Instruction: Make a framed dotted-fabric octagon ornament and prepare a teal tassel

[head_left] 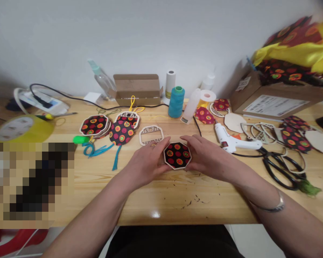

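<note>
An octagonal wooden piece covered in black fabric with red and yellow flowers [177, 155] lies on the wooden table [177, 193] in front of me. My left hand [148, 163] grips its left edge with curled fingers. My right hand [204, 156] grips its right edge the same way. A bare wooden lattice frame [151, 135] lies just behind my left hand. Further left lie finished fabric-covered ornaments [121, 132] with blue tassels [97, 149] and a yellow cord loop.
A white glue gun [233, 141] and black scissors [281, 172] lie to the right, among wooden cutouts and fabric pieces. A teal thread spool [176, 101], bottles, a small cardboard box [136, 89] and a cable stand at the back. A large box with fabric [280, 96] sits far right.
</note>
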The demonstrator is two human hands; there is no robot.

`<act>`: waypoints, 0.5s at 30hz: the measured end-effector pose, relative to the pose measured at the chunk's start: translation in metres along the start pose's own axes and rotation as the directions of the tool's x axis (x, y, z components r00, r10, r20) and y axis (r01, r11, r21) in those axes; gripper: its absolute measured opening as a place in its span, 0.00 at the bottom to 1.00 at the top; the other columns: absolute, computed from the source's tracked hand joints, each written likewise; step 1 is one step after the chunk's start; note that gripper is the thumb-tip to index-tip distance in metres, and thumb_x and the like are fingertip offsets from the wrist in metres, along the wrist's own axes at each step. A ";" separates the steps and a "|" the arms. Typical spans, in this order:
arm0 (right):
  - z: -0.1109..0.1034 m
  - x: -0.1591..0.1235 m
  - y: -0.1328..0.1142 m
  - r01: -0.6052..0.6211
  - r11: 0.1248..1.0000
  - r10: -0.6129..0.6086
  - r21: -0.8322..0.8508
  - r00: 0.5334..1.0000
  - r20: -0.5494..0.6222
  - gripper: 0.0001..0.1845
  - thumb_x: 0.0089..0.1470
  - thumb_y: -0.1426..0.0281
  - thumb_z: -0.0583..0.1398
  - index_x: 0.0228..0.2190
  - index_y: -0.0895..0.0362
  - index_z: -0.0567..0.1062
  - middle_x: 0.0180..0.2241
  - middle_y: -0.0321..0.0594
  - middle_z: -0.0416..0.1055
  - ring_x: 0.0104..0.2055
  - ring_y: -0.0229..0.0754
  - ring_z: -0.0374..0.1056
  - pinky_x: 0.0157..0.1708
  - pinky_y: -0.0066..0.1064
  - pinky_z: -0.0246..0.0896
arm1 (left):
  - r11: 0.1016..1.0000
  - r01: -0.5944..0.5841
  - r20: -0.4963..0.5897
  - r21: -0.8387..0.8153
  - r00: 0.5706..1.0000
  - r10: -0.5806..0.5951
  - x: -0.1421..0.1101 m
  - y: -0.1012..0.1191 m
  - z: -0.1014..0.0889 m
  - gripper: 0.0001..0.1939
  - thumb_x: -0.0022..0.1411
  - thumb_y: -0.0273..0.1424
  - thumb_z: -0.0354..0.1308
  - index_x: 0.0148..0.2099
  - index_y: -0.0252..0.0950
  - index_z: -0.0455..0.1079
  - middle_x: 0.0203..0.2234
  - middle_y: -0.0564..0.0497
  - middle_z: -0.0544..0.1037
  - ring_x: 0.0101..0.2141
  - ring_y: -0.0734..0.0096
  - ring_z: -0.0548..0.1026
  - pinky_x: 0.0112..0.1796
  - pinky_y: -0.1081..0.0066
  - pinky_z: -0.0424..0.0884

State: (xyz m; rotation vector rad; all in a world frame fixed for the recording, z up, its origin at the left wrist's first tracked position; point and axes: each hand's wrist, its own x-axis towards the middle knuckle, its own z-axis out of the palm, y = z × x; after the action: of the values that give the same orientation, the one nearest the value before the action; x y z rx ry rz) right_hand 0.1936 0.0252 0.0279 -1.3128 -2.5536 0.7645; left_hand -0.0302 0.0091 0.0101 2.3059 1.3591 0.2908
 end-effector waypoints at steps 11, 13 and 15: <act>-0.002 -0.001 -0.001 -0.017 1.000 0.017 0.007 1.000 0.013 0.37 0.44 0.66 0.64 0.54 0.54 0.56 0.47 0.44 0.63 0.48 0.48 0.63 0.46 0.40 0.60 | 1.000 -0.009 -0.007 -0.009 1.000 0.009 0.000 -0.001 0.000 0.39 0.54 0.46 0.56 0.63 0.37 0.47 0.51 0.41 0.69 0.50 0.55 0.67 0.47 0.59 0.65; -0.002 -0.001 -0.001 -0.020 1.000 0.020 0.010 1.000 0.014 0.38 0.44 0.65 0.64 0.54 0.53 0.56 0.47 0.44 0.63 0.48 0.48 0.63 0.47 0.40 0.60 | 1.000 -0.012 -0.009 -0.011 1.000 0.012 0.000 -0.001 0.000 0.39 0.55 0.45 0.56 0.63 0.37 0.47 0.51 0.42 0.70 0.51 0.56 0.67 0.47 0.59 0.64; -0.002 -0.001 -0.001 -0.027 1.000 0.026 0.010 1.000 0.016 0.38 0.44 0.65 0.64 0.54 0.53 0.56 0.47 0.44 0.63 0.48 0.48 0.63 0.47 0.40 0.60 | 1.000 -0.013 -0.009 -0.010 1.000 0.013 0.000 -0.001 0.000 0.39 0.55 0.45 0.56 0.63 0.38 0.46 0.51 0.42 0.69 0.51 0.56 0.66 0.47 0.58 0.64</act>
State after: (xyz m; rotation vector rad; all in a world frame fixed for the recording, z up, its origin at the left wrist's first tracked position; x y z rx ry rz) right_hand 0.1945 0.0244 0.0301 -1.3455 -2.5457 0.7945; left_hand -0.0309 0.0095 0.0092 2.3089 1.3448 0.3118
